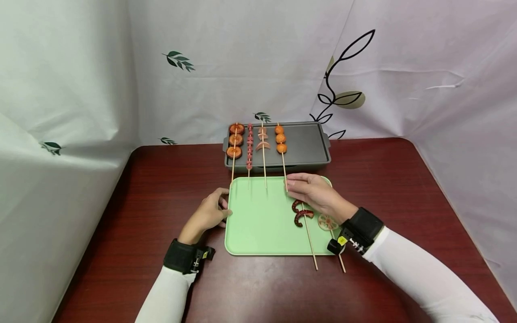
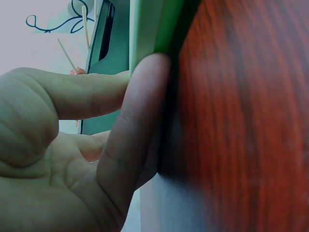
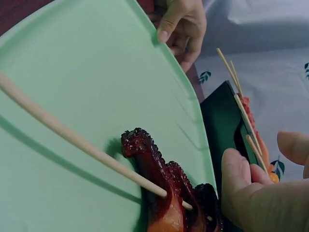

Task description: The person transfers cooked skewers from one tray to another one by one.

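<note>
A green tray [image 1: 258, 233] lies on the dark red table. My left hand [image 1: 220, 208] rests at its left edge, a straight finger [image 2: 140, 111] pressed against the rim [image 2: 145, 29]. My right hand [image 1: 295, 181] hovers over the tray's far right corner with its fingers stretched out. It is beside the stick end of the orange-ball skewer [image 1: 281, 139] and holds nothing that I can see. Under its palm lie an octopus skewer [image 1: 300, 214] [image 3: 154, 164] and a lotus-root skewer [image 1: 326, 222], their sticks pointing toward me.
Behind the tray stands a grey grill pan [image 1: 307, 143] with several skewers on its left half, their sticks reaching over onto the tray. The pan's right half is bare. White cloth walls close in the table's back and sides.
</note>
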`<action>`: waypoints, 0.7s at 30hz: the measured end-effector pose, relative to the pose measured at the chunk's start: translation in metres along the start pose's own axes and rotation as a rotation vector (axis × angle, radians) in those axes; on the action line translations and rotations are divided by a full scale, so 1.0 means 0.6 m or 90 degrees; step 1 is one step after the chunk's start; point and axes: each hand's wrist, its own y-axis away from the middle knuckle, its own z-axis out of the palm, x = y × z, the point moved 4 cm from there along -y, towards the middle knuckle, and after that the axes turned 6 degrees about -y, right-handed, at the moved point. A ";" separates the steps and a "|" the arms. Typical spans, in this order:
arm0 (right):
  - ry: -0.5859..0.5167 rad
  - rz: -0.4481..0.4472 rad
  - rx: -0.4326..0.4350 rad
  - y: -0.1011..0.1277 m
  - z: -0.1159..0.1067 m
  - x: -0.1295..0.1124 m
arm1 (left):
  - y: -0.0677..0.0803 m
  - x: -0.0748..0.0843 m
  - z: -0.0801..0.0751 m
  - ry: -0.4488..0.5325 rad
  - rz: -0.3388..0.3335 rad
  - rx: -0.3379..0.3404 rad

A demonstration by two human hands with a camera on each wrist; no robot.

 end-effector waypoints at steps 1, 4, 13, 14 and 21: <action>-0.001 0.000 -0.004 -0.002 0.001 0.000 | 0.000 0.000 0.000 0.000 0.000 0.000; 0.004 0.001 -0.007 -0.008 0.004 -0.001 | 0.000 0.000 -0.001 -0.002 0.000 0.000; -0.003 -0.008 0.022 -0.017 0.008 -0.008 | -0.001 0.000 0.001 0.002 -0.001 -0.002; 0.002 -0.010 0.028 -0.018 0.008 -0.008 | 0.000 0.000 0.001 0.004 -0.003 -0.002; 0.043 -0.008 0.065 -0.025 0.000 -0.009 | 0.002 0.002 -0.001 0.009 -0.004 -0.001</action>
